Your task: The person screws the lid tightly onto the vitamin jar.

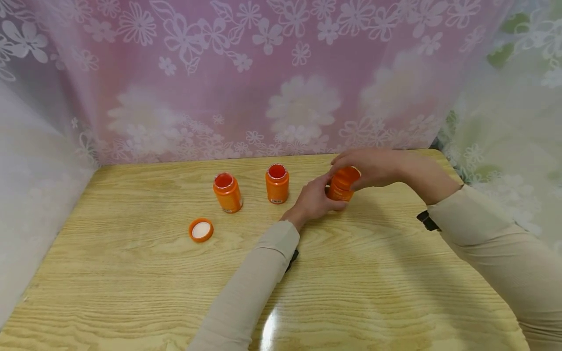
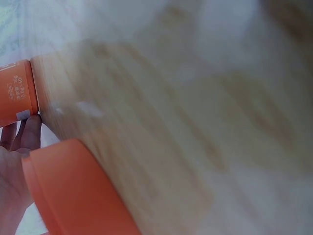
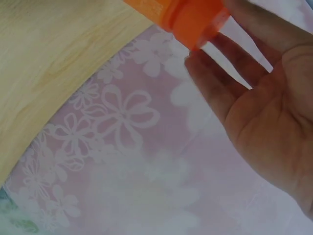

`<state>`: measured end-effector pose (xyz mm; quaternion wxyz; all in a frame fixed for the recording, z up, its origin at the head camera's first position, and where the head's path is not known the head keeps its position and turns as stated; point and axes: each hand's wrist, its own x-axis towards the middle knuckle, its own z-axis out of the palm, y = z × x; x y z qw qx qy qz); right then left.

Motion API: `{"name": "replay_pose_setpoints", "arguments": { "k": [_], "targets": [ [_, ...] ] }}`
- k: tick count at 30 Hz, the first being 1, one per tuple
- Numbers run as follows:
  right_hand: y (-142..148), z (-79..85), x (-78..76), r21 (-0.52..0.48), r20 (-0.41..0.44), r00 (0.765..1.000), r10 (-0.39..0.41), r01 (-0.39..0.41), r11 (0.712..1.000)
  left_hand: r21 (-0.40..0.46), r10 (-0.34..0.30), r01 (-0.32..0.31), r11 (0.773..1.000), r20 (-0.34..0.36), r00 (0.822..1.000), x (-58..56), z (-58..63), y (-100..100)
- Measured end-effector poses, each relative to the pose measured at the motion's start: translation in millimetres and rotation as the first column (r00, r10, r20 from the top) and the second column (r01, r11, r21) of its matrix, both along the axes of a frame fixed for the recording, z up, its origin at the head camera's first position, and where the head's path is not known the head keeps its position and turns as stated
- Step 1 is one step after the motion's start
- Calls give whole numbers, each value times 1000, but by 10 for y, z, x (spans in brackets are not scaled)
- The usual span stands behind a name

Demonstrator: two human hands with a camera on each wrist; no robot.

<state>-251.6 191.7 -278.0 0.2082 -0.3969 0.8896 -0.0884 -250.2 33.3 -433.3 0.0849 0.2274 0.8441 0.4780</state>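
Note:
An orange bottle [image 1: 340,194] stands at the right of the table, held between both hands. My left hand [image 1: 313,199] grips its body from the left, thumb in front. From above, my right hand [image 1: 373,166] holds the orange cap [image 1: 346,176] at the bottle's top with fingers and thumb. In the right wrist view, fingertips touch the cap [image 3: 198,24] around its edge, and the palm is away from it. White print shows on the held bottle [image 2: 14,93] in the left wrist view, with left fingers [image 2: 32,132] against it.
Two open orange bottles stand to the left: one [image 1: 228,196] farther off, another [image 1: 277,187] nearer the left hand. A loose orange cap [image 1: 201,230] lies with its white inside up on the wooden table [image 1: 131,273]. Flowered curtains [image 1: 303,107] hang behind and beside the table.

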Motion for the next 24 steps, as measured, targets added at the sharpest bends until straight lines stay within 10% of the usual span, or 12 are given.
{"name": "replay_pose_setpoints", "arguments": {
  "k": [24],
  "targets": [
    [-254, -35, 85, 137, -137, 959, -246, 264, 955, -5, 11, -11, 1000, -27, 1000, -16, -29, 12]
  ]
}}
